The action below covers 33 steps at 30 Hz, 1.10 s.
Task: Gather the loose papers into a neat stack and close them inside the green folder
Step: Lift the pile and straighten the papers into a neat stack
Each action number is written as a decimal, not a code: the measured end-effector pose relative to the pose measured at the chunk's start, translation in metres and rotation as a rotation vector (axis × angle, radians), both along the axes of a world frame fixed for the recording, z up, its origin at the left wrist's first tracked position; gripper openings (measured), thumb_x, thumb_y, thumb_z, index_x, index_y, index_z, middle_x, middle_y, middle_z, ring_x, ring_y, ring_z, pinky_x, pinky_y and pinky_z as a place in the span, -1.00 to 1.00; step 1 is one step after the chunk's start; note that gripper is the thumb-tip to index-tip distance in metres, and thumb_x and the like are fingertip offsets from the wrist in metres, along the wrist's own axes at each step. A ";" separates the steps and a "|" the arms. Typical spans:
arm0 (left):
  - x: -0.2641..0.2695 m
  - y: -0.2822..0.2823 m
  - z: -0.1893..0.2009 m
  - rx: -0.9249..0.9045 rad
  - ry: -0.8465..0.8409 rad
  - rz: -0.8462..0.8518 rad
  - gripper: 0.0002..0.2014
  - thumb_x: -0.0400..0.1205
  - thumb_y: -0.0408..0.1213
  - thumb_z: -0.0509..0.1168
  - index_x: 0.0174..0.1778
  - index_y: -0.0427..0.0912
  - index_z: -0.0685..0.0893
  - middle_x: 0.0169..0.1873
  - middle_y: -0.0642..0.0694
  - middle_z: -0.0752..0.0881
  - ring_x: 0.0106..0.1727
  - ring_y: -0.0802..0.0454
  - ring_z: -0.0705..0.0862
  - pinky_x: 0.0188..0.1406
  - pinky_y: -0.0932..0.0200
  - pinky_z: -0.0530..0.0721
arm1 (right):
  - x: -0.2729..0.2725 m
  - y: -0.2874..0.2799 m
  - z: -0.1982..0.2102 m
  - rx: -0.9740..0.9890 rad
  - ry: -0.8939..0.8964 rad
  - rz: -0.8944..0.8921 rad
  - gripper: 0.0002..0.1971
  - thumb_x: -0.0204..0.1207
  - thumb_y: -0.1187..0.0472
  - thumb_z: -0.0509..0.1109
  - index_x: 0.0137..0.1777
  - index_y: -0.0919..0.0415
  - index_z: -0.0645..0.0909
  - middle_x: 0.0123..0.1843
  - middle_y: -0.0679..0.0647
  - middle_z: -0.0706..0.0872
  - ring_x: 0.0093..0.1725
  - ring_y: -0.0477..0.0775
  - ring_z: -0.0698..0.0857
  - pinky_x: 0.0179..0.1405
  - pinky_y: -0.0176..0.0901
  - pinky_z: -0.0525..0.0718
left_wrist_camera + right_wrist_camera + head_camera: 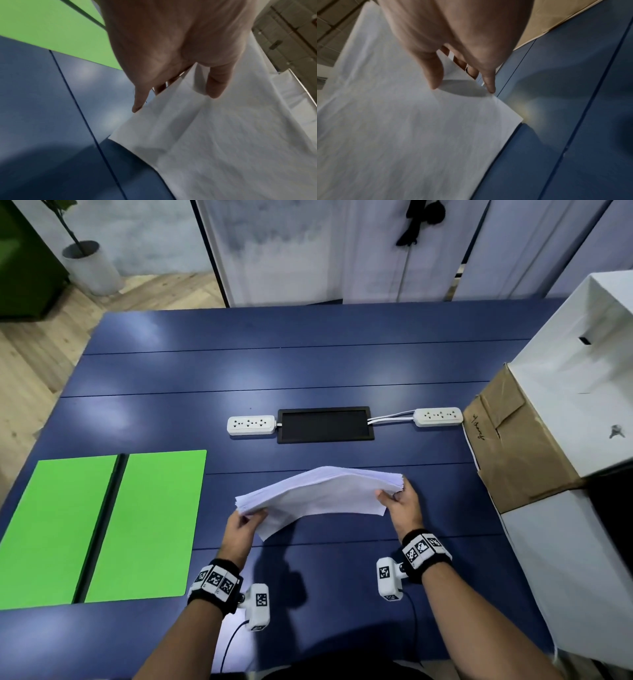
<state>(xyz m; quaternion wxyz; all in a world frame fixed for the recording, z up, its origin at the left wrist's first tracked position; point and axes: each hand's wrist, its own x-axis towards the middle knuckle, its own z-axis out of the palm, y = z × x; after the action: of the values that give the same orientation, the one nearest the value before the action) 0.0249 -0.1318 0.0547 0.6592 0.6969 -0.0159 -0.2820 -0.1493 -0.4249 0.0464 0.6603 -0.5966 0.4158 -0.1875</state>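
A thick stack of white papers (318, 494) hangs above the blue table, bowed upward in the middle, its sheets fanned at both ends. My left hand (245, 523) grips the stack's left end, thumb on the near face (214, 86) and fingers behind. My right hand (399, 501) grips the right end the same way, thumb (435, 75) on the paper (402, 128). The green folder (102, 529) lies open and flat at the table's left, dark spine down its middle, with nothing on it. Its corner (51, 27) shows in the left wrist view.
Two white power strips (251, 425) (437, 417) flank a black recessed panel (324, 424) beyond the papers. A brown cardboard box (513, 440) and tall white boxes (582, 392) crowd the table's right side. Bare blue table (308, 364) stretches behind and in front.
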 end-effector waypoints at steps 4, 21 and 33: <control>-0.005 0.000 -0.005 0.050 -0.006 -0.014 -0.76 0.57 -0.53 0.42 0.15 -0.32 0.74 -0.08 0.02 0.86 -0.07 0.21 0.79 0.03 0.31 0.67 | -0.004 0.006 -0.006 0.079 0.047 0.076 -0.47 0.38 0.56 0.50 0.35 0.25 0.63 0.19 0.10 0.83 0.19 0.10 0.80 0.30 -0.03 0.71; -0.011 -0.003 -0.012 0.124 0.122 -0.023 -0.59 0.29 -0.52 0.53 0.05 -0.16 0.79 -0.07 -0.09 0.87 -0.07 -0.01 0.79 0.02 0.14 0.72 | -0.007 0.003 -0.034 0.031 0.291 0.128 -0.74 0.47 0.49 0.52 -0.08 0.08 0.70 0.00 0.08 0.82 0.13 0.21 0.78 0.33 0.08 0.68; -0.003 -0.016 0.009 0.085 -0.099 -0.074 -0.65 0.45 -0.75 0.42 0.12 -0.53 0.57 -0.12 -0.12 0.67 -0.27 0.38 0.67 -0.23 0.50 0.60 | 0.007 0.011 0.006 -0.010 0.055 -0.009 -0.62 0.39 0.65 0.39 0.13 0.28 0.69 0.00 0.12 0.83 -0.05 0.05 0.79 -0.01 -0.20 0.74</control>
<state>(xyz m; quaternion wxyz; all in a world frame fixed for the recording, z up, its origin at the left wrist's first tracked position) 0.0223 -0.1479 0.0640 0.6167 0.7362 -0.0624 -0.2717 -0.1421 -0.4141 0.0523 0.6448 -0.6030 0.4355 -0.1762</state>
